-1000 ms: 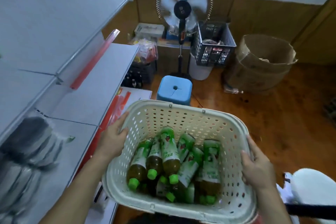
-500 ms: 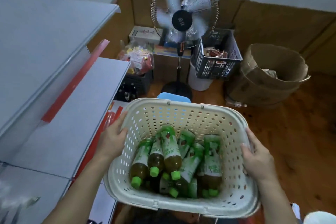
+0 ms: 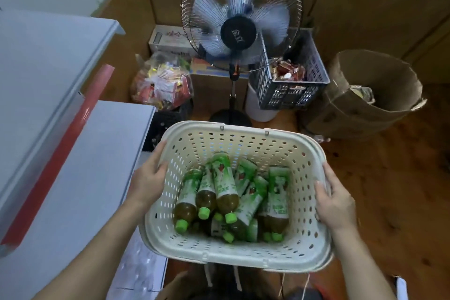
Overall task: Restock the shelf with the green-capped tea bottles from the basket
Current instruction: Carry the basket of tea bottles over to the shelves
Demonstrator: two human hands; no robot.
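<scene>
A cream perforated basket [image 3: 246,134] is held in front of me, above the floor. Several green-capped tea bottles [image 3: 225,187] lie piled inside it, caps pointing toward me. My left hand [image 3: 148,178] grips the basket's left rim and my right hand [image 3: 333,202] grips its right rim. The grey shelf [image 3: 80,178] with a red price strip runs along the left, its boards bare.
A running standing fan [image 3: 239,29] stands straight ahead beyond the basket. Beside it are a dark crate of snack packets [image 3: 289,90], a white bucket, a bag of sweets [image 3: 163,85] and an open cardboard box [image 3: 365,95]. Wooden floor lies to the right.
The view has moved forward and tilted down; the fan and boxes appear closer and the blue stool has dropped out of sight behind the basket. Both hands keep their grip on the rims.
</scene>
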